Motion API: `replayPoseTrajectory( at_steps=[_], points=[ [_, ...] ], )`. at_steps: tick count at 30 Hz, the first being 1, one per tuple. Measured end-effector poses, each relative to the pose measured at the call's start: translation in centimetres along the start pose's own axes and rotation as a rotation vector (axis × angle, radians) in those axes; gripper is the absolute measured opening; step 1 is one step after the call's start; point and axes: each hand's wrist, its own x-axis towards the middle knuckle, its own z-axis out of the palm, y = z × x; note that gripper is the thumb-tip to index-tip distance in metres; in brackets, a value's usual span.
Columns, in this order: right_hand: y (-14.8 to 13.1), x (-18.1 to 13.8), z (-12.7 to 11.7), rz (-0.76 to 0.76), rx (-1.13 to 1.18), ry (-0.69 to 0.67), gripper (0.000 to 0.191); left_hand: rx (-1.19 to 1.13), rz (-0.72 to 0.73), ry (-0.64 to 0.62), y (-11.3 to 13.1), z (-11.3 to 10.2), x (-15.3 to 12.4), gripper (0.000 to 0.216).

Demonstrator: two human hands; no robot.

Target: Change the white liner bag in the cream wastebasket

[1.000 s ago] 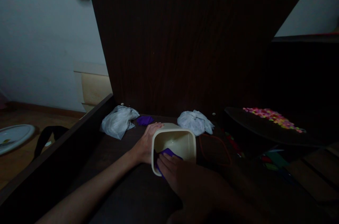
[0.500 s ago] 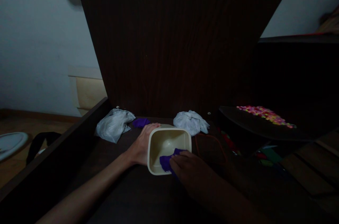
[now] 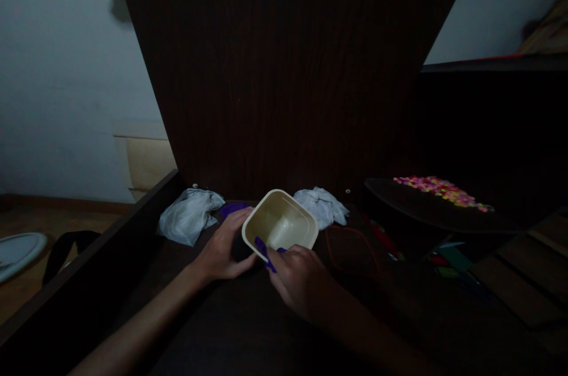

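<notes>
The left hand (image 3: 222, 253) is gripping the side of a tilted cream plastic container (image 3: 280, 225) on the dark wooden surface (image 3: 231, 328) while the right hand (image 3: 298, 278) is pressing a purple cloth (image 3: 262, 248) against its near rim, two white plastic bags (image 3: 189, 216) lying just behind.

White bag (image 3: 189, 223) left, second white bag (image 3: 322, 206) mid-table; colourful beads (image 3: 441, 191) on dark tray (image 3: 399, 213) right.

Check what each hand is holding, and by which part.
Left hand grips the cream tub by its outer side wall. Right hand pinches a purple cloth against the tub's near rim.
</notes>
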Motion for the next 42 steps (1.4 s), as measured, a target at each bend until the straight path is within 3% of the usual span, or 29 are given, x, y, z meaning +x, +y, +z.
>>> replayPoseTrajectory(
  at_steps=[3,11,18,20,23,30,37,40,42],
  points=[
    [-0.7,0.7,0.3,0.056,0.045,0.029,0.035,0.067,0.008,0.083,0.5,0.9,-0.8,0.09],
    [-3.3,1.8,0.6,0.102,0.207,0.029,0.024,-0.042,-0.134,0.031,0.4,2.6,-2.1,0.113],
    [-5.8,2.3,0.6,0.149,0.32,0.061,0.028,-0.159,-0.291,0.105,-1.4,3.1,-3.5,0.072],
    [-6.2,2.2,0.3,0.141,0.313,0.038,0.034,-0.177,-0.273,0.12,-1.7,3.1,-3.7,0.067],
    [-6.2,1.7,0.1,0.105,0.27,-0.023,0.036,-0.169,-0.166,0.122,-2.0,3.0,-3.6,0.08],
    [-4.2,0.2,0.6,-0.174,0.083,-0.129,0.065,-0.189,-0.071,0.103,-2.0,3.0,-2.7,0.101],
    [-2.4,-0.8,-1.6,-0.066,0.003,-0.356,0.08,-0.19,-0.027,0.056,-1.8,2.6,-2.2,0.119],
    [-1.8,-1.4,-0.1,-0.012,-0.074,-0.344,0.079,-0.138,0.006,0.056,-1.4,2.6,-1.9,0.119],
    [-1.3,-1.6,1.9,0.017,-0.121,-0.272,0.069,-0.118,0.037,0.067,-1.1,2.5,-1.6,0.118]
  ],
)
